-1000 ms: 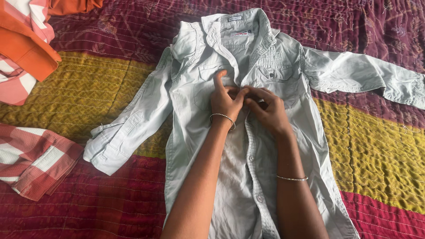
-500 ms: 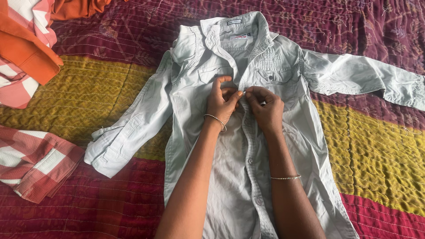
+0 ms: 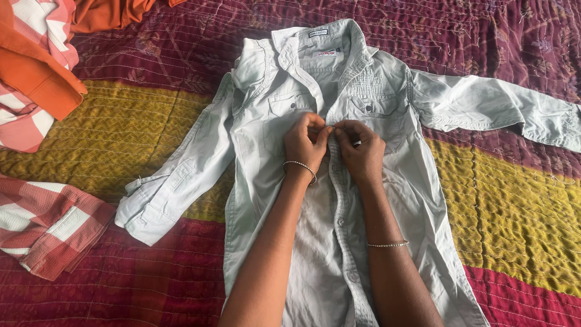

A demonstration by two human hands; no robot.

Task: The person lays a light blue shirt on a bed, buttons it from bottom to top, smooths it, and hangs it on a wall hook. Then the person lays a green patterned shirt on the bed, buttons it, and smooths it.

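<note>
A pale grey-green long-sleeved shirt (image 3: 266,157) lies face up on a quilted bedspread, collar away from me and both sleeves spread out. My left hand (image 3: 304,144) and my right hand (image 3: 361,150) meet at the front placket at chest height. Both pinch the two front edges together between thumbs and fingers, just below the chest pockets. The button under my fingertips is hidden. Lower down the placket, two buttons (image 3: 341,222) show. Each wrist carries a thin beaded bracelet.
The bedspread (image 3: 514,206) has maroon and mustard-yellow bands. A red-and-white checked cloth (image 3: 45,224) lies at the left edge. An orange and pink checked garment (image 3: 33,66) is heaped at the top left corner.
My left thumb, raised a second ago, has curled down onto the placket. Both hands have closed tighter together at the same spot. The shirt has stayed flat.
</note>
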